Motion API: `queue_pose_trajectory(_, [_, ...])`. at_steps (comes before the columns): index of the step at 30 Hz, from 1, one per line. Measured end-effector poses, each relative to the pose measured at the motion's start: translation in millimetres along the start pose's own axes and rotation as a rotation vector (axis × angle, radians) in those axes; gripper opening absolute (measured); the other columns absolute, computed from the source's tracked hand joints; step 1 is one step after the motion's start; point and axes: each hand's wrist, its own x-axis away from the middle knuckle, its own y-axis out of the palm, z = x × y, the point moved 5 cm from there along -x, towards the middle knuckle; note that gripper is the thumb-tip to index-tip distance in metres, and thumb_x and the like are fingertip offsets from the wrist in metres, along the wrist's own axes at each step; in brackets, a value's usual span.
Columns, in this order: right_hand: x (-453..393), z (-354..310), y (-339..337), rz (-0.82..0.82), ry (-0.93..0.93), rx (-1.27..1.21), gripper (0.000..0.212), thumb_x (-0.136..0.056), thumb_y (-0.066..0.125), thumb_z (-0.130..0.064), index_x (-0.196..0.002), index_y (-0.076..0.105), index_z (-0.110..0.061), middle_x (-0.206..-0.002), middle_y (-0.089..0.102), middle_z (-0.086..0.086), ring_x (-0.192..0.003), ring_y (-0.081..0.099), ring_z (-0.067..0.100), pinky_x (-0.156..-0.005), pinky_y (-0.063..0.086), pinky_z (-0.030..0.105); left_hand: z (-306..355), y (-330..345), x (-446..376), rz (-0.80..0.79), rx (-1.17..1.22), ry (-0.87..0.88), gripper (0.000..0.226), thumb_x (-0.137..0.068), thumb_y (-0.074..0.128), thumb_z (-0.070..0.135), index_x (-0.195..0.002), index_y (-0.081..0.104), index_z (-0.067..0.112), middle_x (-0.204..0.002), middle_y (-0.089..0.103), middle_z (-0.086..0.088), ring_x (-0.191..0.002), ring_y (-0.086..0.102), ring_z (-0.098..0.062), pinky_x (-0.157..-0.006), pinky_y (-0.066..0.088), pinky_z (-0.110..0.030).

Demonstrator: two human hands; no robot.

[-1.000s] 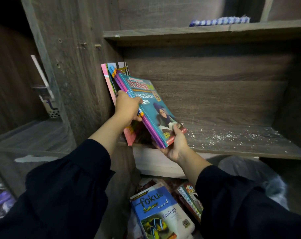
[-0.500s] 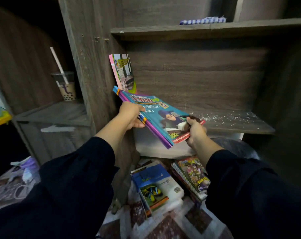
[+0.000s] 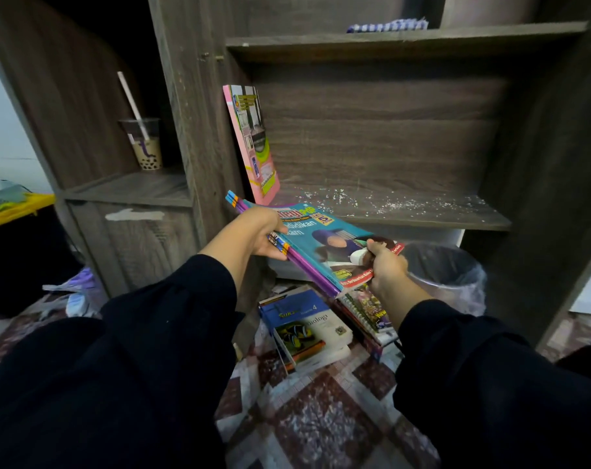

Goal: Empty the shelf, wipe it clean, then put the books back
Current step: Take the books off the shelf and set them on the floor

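In front of the dusty shelf (image 3: 422, 211), both hands carry a bundle of books (image 3: 321, 245) flat, clear of its near edge. The left hand (image 3: 253, 235) curls round the spines; the right hand (image 3: 385, 265) pinches the near corner, steadying the load. One pink book (image 3: 250, 143) leans at far left, not yet removed.

— Left hand (image 3: 257, 235)?
— Arm reaches forward in a dark sleeve, forearm bare; thumb lies on top and fingers curl beneath, gripping the near left edge of what it carries.
— Right hand (image 3: 385, 265)?
— Also extended, dark sleeve to the wrist; knuckles up, fingers curled, pinching the right edge.
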Motion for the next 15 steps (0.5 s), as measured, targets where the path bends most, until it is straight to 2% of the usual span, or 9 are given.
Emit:
queue_pose_trajectory(3, [-5.4, 19.6, -7.6, 0.025, 0.023, 0.022, 0.055, -0.078, 0.074, -0.012, -0.124, 0.045, -0.006, -0.106, 0.063, 0.016, -0.081, 0.068, 0.033, -0.068, 0.059, 0.047, -16.6, -2.2, -3.9, -0.038, 0.013, -0.057, 0.025, -0.100, 0.036, 0.000, -0.124, 0.044, -0.001, -0.130, 0.057, -0.018, -0.124, 0.054, -0.030, -0.095, 0.043, -0.050])
queue_pose_trajectory(7, [-14.0, 40.8, -13.7, 0.052, 0.039, 0.055, 0.058, -0.077, 0.075, -0.015, -0.127, 0.047, -0.008, -0.110, 0.064, 0.018, -0.073, 0.068, 0.032, -0.054, 0.056, 0.038, -38.4, -3.8, -20.0, -0.086, 0.005, -0.111, 0.023, -0.100, 0.036, 0.000, -0.122, 0.044, 0.000, -0.129, 0.057, -0.018, -0.127, 0.052, -0.030, -0.104, 0.038, -0.048])
queue_pose_trajectory(9, [-20.5, 49.6, -15.9, 0.052, 0.049, 0.071, 0.056, -0.080, 0.073, -0.014, -0.128, 0.043, -0.009, -0.109, 0.062, 0.016, -0.074, 0.066, 0.031, -0.057, 0.056, 0.039, -49.4, -4.1, -32.4, -0.094, 0.016, -0.140, 0.023, -0.100, 0.039, 0.001, -0.121, 0.046, -0.002, -0.114, 0.061, -0.017, -0.126, 0.053, -0.031, -0.103, 0.040, -0.048])
queue_pose_trajectory(12, [-33.1, 63.6, -17.0, 0.071, 0.093, 0.092, 0.059, -0.081, 0.073, -0.016, -0.131, 0.041, -0.014, -0.113, 0.062, 0.015, -0.085, 0.067, 0.035, -0.069, 0.058, 0.048, -64.2, -4.3, -50.3, -0.101, 0.019, -0.186, 0.008, -0.100, 0.043, 0.005, -0.102, 0.049, 0.000, -0.105, 0.064, -0.016, -0.124, 0.055, -0.030, -0.100, 0.044, -0.046])
queue_pose_trajectory(14, [-38.9, 71.2, -17.9, 0.096, 0.109, 0.106, 0.061, -0.081, 0.073, -0.016, -0.133, 0.042, -0.015, -0.115, 0.062, 0.016, -0.085, 0.068, 0.035, -0.065, 0.058, 0.046, -73.1, -3.4, -62.2, -0.104, 0.026, -0.210, 0.009, -0.099, 0.045, 0.007, -0.103, 0.051, 0.001, -0.103, 0.065, -0.014, -0.120, 0.058, -0.026, -0.099, 0.047, -0.044])
queue_pose_trajectory(15, [-42.4, 75.1, -17.9, 0.099, 0.111, 0.109, 0.061, -0.081, 0.073, -0.016, -0.133, 0.042, -0.014, -0.115, 0.063, 0.016, -0.083, 0.068, 0.035, -0.061, 0.058, 0.043, -76.8, -2.8, -68.4, -0.103, 0.031, -0.208, 0.009, -0.099, 0.046, 0.007, -0.102, 0.052, 0.001, -0.103, 0.065, -0.013, -0.113, 0.060, -0.021, -0.094, 0.049, -0.040])
